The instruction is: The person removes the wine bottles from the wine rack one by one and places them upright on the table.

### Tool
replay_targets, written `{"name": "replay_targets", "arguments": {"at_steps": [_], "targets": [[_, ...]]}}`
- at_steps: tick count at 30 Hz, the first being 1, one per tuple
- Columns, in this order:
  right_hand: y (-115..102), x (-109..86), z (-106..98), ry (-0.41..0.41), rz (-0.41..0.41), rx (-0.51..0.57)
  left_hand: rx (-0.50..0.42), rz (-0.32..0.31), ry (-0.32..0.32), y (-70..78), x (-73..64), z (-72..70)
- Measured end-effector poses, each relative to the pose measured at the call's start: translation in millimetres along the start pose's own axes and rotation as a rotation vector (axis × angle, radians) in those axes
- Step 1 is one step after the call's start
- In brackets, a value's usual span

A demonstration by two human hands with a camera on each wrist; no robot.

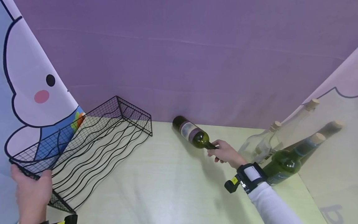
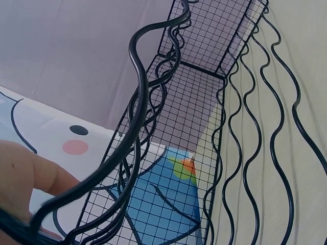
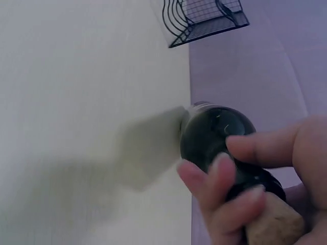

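Observation:
My left hand [image 1: 32, 193] grips the near end of a black wire wine rack [image 1: 137, 115], with the thumb and fingers on its frame. The rack has wavy rods and mesh sides, and it stands at the left, reaching back toward the purple backdrop. In the head view my right hand [image 1: 225, 153] holds a dark green wine bottle [image 1: 199, 138] by its neck. The bottle is tilted, its base pointing away to the back left and its label facing up. The right wrist view shows the cork [image 3: 276, 224] close beneath the fingers.
At the right stand a green bottle [image 1: 283, 165] with a cork and two clear corked bottles, the nearer [image 1: 263, 146] beside my right forearm. A purple backdrop [image 1: 181, 62] rises behind the pale table [image 1: 156, 186]. Printed cloth [image 1: 30, 109] hangs at the left.

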State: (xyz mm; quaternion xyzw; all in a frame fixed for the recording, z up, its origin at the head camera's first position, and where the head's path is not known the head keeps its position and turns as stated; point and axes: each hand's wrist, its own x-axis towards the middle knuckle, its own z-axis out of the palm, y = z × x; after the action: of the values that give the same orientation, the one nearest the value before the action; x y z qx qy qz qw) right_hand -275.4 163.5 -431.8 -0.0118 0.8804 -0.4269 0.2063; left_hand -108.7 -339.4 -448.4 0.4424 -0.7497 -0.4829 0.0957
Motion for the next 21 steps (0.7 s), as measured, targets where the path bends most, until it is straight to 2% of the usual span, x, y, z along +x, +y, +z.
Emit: {"name": "replay_targets", "arguments": {"at_steps": [3, 8, 14, 21], "targets": [[-1.3, 1.6, -3.9, 0.044, -0.03, -0.009, 0.006, -0.002, -0.001, -0.2, 0.3, -0.3], [-4.8, 1.9, -7.9, 0.117, -0.065, 0.074, 0.011, -0.003, 0.004, -1.1, 1.3, 0.0], [-8.5, 2.5, -15.1, 0.231, -0.065, 0.285, 0.006, 0.002, 0.016, -1.5, 2.1, 0.8], [-15.0, 5.3, -20.1, 0.301, -0.089, 0.658, 0.018, 0.001, 0.014, -1.6, 2.9, 0.5]]}}
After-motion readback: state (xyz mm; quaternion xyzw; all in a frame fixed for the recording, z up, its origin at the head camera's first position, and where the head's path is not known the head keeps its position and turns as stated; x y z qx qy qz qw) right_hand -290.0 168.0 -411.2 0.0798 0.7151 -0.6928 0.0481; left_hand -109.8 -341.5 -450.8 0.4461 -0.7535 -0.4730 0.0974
